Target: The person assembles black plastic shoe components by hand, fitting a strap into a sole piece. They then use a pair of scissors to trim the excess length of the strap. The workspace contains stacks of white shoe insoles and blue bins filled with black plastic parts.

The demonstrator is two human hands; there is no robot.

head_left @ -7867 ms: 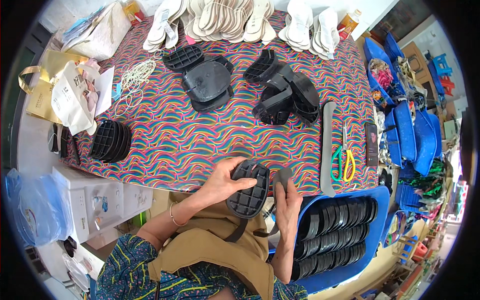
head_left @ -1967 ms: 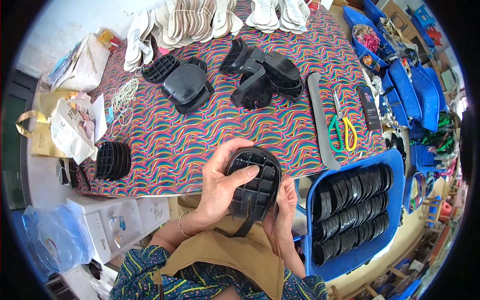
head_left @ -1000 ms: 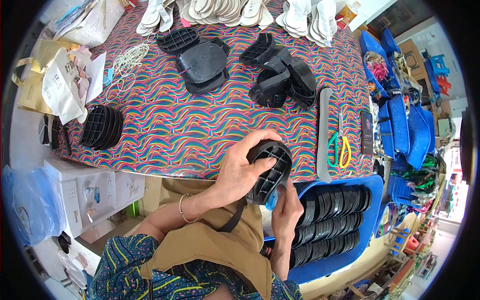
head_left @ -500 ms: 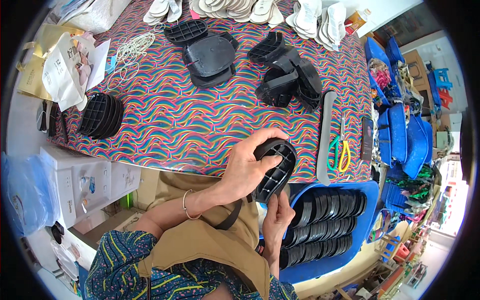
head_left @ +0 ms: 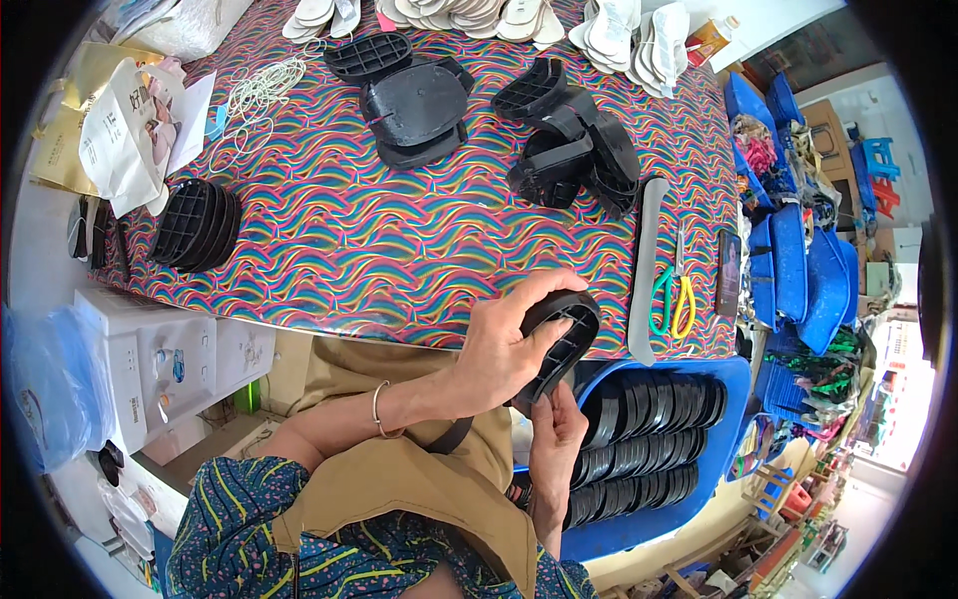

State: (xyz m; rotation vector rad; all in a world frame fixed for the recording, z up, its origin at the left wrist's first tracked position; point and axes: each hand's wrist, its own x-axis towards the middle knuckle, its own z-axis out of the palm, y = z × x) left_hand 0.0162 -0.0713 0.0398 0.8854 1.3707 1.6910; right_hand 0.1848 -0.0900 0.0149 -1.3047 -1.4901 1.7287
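A black shoe sole (head_left: 573, 345) with a hollow, ribbed inside is held over the table's near edge, tilted so its rim shows side-on. My left hand (head_left: 496, 342) wraps its upper end, thumb pressed into the hollow and fingers along the far rim. At the lower end, my right hand (head_left: 557, 431) pinches the sole between thumb and fingers. Just beyond the right hand, a blue bin (head_left: 736, 384) holds several rows of black soles (head_left: 639, 464).
On the patterned table (head_left: 319, 240) lie stacked soles (head_left: 195, 225), black sole pieces (head_left: 414, 105), a tangled pile of black parts (head_left: 579, 145), a long grey strip (head_left: 648, 270), scissors (head_left: 683, 307) and a phone (head_left: 729, 272). Pale insoles (head_left: 464, 15) line the far edge; white string (head_left: 261, 95) lies left.
The sole has tilted, so its hollow shows more from the side, and it has shifted slightly right. My left hand has moved with it; my right hand keeps its pinch at the lower end.
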